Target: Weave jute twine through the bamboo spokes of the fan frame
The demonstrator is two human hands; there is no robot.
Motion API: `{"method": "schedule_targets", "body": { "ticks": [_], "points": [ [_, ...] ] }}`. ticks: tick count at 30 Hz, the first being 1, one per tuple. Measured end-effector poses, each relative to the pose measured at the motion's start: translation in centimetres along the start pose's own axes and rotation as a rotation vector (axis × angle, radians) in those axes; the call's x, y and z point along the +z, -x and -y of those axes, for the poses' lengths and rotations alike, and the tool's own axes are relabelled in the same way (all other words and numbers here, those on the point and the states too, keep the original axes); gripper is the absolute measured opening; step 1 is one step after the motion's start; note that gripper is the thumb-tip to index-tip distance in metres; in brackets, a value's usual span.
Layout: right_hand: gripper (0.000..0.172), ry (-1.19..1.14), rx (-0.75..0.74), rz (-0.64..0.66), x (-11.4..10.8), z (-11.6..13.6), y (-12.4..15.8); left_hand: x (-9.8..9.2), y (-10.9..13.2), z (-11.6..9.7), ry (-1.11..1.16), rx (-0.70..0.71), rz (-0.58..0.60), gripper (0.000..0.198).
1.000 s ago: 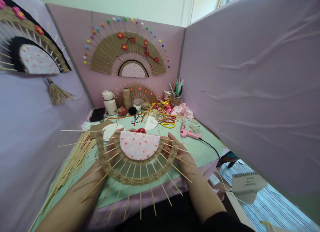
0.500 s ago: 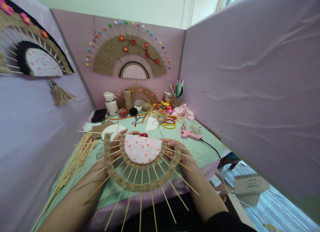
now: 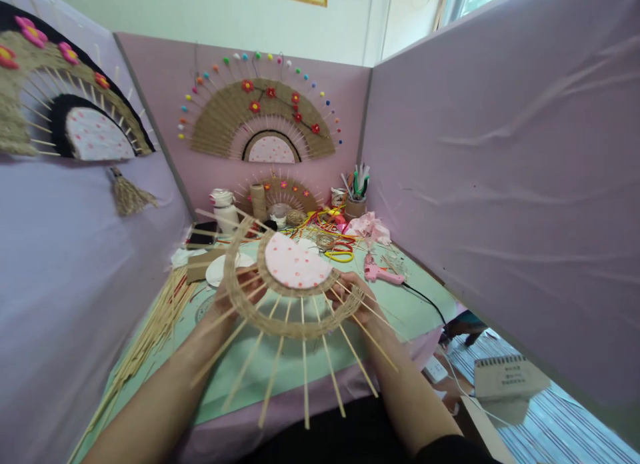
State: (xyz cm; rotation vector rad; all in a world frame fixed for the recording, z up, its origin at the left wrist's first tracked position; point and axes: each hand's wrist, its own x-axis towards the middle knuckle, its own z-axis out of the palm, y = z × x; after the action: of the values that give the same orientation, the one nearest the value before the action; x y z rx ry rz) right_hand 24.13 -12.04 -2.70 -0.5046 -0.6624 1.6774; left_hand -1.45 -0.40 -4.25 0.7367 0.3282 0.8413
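I hold a half-made fan (image 3: pixel 295 271) above the green table (image 3: pixel 415 311). It has a pink spotted half-disc at its centre, a jute rope arc around it and thin wooden sticks fanning out towards me. My left hand (image 3: pixel 235 301) grips the fan's left side from underneath, fingers curled among the sticks. My right hand (image 3: pixel 353 301) grips the right end of the rope arc. The fan is tilted, its left side raised.
A pink glue gun (image 3: pixel 380 272) with its black cord lies right of the fan. A bundle of loose sticks (image 3: pixel 150 331) lies along the left. Ribbons, twine spools, a white bottle (image 3: pixel 224 207) and a pen cup (image 3: pixel 354 204) crowd the back. Finished fans hang on the purple partitions.
The fan has risen and turned, its left side lifting up and away from me. Both hands moved with it, and the view tipped slightly downward.
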Motion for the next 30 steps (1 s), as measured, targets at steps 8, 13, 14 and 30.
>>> {"method": "schedule_targets", "body": {
  "ticks": [8, 13, 14, 30],
  "points": [
    [0.027, -0.015, -0.198, -0.074, 1.9, -3.3, -1.5, 3.2, -0.1, 1.6, -0.009, 0.01, 0.211, 0.051],
    [0.029, 0.091, -0.225, -0.15, 2.4, -5.0, -1.8, 2.6, -0.7, 2.2, 0.026, -0.029, 0.126, 0.025],
    [0.029, 0.107, -0.22, -0.154, 2.4, -5.2, -1.8, 2.6, -0.7, 2.2, 0.037, -0.047, 0.12, 0.023],
    [0.034, 0.241, -0.163, -0.207, 2.3, -4.8, -1.2, 4.0, 1.0, 1.2, -0.004, -0.25, 0.331, 0.05]
  ]
}}
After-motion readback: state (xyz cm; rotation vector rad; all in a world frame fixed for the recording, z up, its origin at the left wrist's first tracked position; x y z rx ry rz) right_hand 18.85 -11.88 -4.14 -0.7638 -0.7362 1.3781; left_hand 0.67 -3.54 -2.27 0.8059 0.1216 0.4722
